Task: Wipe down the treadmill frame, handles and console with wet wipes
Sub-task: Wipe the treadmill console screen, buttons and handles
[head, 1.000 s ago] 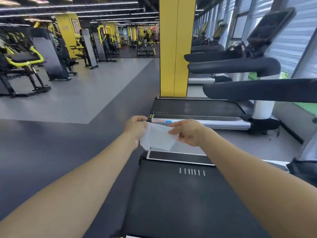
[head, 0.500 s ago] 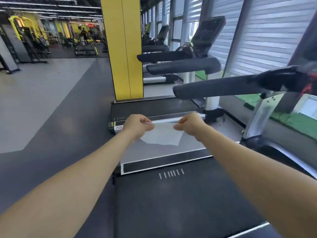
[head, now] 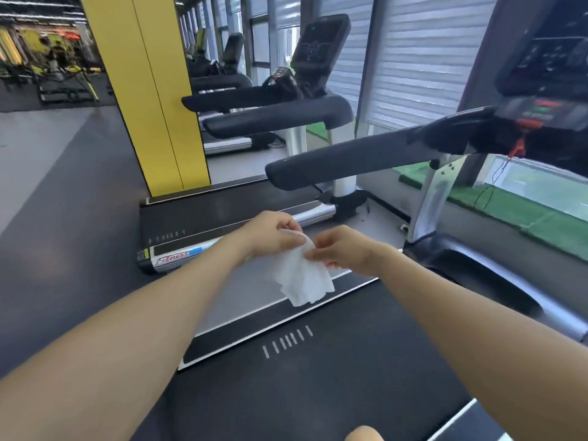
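Observation:
A white wet wipe (head: 302, 278) hangs folded between both hands over the near treadmill's black belt (head: 318, 377). My left hand (head: 270, 233) pinches its top edge. My right hand (head: 343, 249) pinches the same edge just to the right, the two hands almost touching. This treadmill's long black handle (head: 366, 157) runs above and beyond the hands toward its console (head: 541, 87) at the upper right. A silver upright of the frame (head: 432, 198) stands under the handle.
A second treadmill (head: 222, 218) lies parallel just beyond, with its own handles (head: 276, 119) and console (head: 321, 49). A yellow pillar (head: 149, 97) stands behind it. Grey gym floor spreads to the left; shuttered windows and green turf (head: 509, 214) line the right.
The view has swung right, bringing the near treadmill's handle and console into sight. My hands came together, so the wipe that was stretched flat now hangs folded.

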Demonstrator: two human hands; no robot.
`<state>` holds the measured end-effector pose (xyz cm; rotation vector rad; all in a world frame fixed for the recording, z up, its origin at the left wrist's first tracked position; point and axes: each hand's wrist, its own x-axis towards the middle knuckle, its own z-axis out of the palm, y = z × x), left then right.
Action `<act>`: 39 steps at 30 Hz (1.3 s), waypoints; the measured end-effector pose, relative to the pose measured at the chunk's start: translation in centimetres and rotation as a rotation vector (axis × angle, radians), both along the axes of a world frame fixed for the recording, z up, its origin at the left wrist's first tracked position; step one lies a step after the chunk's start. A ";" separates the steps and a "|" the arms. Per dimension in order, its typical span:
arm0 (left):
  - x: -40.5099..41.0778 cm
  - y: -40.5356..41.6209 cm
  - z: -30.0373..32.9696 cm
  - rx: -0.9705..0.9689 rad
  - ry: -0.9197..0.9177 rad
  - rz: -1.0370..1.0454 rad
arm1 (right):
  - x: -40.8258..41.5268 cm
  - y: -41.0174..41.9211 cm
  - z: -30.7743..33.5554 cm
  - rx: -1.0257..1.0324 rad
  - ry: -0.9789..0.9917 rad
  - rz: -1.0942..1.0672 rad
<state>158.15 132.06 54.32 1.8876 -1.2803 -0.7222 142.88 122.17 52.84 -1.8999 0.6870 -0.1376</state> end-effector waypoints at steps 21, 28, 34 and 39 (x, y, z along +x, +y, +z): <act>-11.9 -37.4 13.3 0.141 0.762 -0.038 | -13.7 -29.4 13.5 0.436 -0.414 -0.886; -15.6 -45.3 17.2 0.093 0.491 -0.437 | -17.0 -33.4 18.1 -0.064 -0.174 -1.068; -15.3 -53.5 19.9 -0.100 -0.024 -0.704 | -16.6 -38.0 21.9 -0.365 0.053 -1.224; -14.7 -58.8 22.2 -0.240 -0.101 -0.879 | -15.6 -41.8 23.8 -0.402 0.073 -1.344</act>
